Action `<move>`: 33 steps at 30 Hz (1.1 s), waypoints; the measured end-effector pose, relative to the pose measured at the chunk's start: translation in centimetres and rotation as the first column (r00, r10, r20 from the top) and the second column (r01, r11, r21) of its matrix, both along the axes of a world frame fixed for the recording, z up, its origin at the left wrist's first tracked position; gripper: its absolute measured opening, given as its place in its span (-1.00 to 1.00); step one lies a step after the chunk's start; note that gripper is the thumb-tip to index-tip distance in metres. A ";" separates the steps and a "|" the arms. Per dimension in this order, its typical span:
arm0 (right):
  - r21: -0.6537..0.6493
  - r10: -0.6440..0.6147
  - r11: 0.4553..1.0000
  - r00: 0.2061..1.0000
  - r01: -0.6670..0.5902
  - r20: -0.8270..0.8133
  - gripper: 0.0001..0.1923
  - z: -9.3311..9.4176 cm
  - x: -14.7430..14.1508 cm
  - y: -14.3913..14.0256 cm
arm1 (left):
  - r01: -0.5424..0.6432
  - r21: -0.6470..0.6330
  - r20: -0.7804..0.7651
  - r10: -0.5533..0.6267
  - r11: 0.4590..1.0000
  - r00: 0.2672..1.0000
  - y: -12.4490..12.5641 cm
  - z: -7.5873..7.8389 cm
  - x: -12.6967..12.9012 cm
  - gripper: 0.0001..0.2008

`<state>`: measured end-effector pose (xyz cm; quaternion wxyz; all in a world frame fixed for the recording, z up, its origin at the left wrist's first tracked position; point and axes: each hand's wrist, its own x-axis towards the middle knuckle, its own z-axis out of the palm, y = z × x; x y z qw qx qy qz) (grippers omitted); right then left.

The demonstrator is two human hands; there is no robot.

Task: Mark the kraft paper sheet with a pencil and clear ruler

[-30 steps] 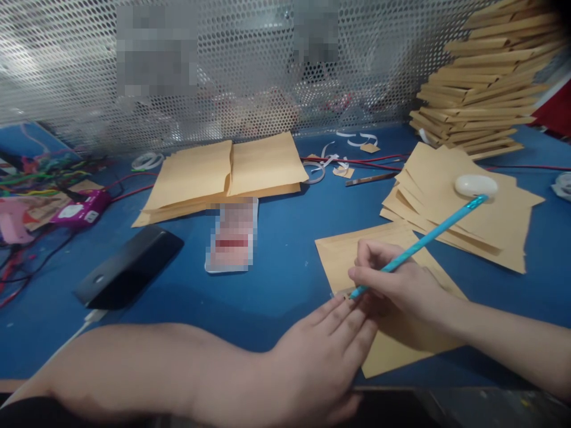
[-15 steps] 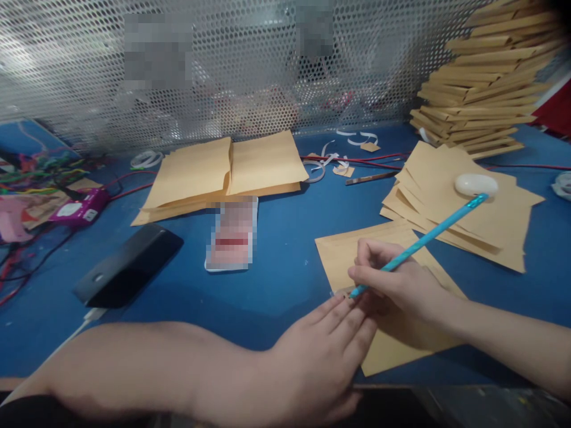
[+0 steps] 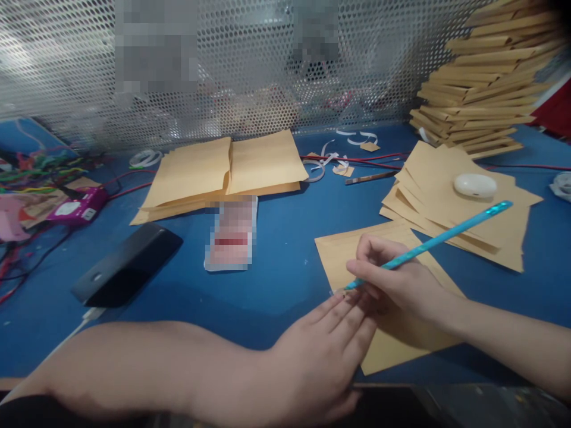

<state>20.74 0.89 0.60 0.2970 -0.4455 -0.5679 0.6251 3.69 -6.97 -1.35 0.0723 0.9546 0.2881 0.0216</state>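
Note:
My right hand (image 3: 397, 279) is closed round a turquoise pencil (image 3: 428, 246), its lower end down by the fingertips of my other hand. Under both hands lies a brown paper envelope (image 3: 397, 351), slanted near the table's front edge. My left hand (image 3: 330, 345) rests flat on the envelope's left side, fingers stretched out and touching it. The pencil's tip is mostly hidden behind those fingers, so any mark on the paper cannot be made out.
More envelopes (image 3: 499, 238) lie right under a white oval case (image 3: 475, 185); a tall envelope stack (image 3: 477, 89) rises behind. Further envelopes (image 3: 191, 172), a phone (image 3: 232, 238), a black power bank (image 3: 129, 264) and cables sit left. A perforated metal panel (image 3: 250, 71) closes the back.
The pencil's upper end has swung to the right and tilted lower, and its tip has shifted slightly left. My left hand has stayed in place.

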 end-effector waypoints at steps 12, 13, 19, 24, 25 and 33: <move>0.019 0.096 0.995 0.990 -0.098 0.100 -0.71 0.2 -0.1 0.0 | 0.007 -0.008 -0.013 -0.008 1.000 1.000 0.1 0.4 0.0 -0.31; 0.011 0.086 0.996 0.992 -0.088 0.096 -0.70 0.0 -0.1 -0.1 | 0.007 -0.001 -0.011 -0.007 1.000 1.000 0.1 0.5 0.0 -0.31; -0.058 0.028 0.998 0.998 -0.024 0.057 -0.71 -1.1 -0.5 -0.4 | 0.001 0.045 -0.027 0.000 0.999 1.000 0.0 0.3 0.1 -0.33; -0.038 0.086 0.996 0.992 -0.083 0.090 -0.72 -1.0 -0.4 -0.2 | -0.008 0.126 -0.037 0.013 0.992 0.999 -0.4 0.2 0.3 -0.36; -0.033 0.085 0.996 0.992 -0.082 0.098 -0.72 -0.9 -0.4 -0.1 | -0.008 0.136 -0.038 0.013 0.991 0.999 -0.5 0.1 0.4 -0.36; -0.045 0.117 0.992 0.990 -0.114 0.074 -0.74 -0.5 -0.4 -0.2 | -0.022 0.163 -0.026 0.027 0.986 0.999 -0.6 -0.4 0.3 -0.36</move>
